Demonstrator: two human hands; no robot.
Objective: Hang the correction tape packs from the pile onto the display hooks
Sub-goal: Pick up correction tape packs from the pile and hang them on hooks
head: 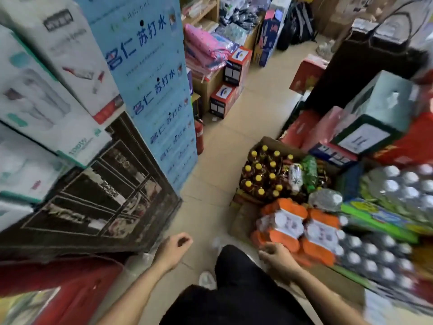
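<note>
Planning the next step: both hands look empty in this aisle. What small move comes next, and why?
Probably turn and look for the pile: the left hand and right hand hold nothing, and no correction tape packs or display hooks show here; the orange bottle packs by the right hand are other stock.

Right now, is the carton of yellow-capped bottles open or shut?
Open: the carton has its flap back, and the yellow caps show inside.

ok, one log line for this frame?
place: shop aisle | left hand: empty | right hand: empty, near orange bottle packs | tape packs, hooks: not in view
</note>
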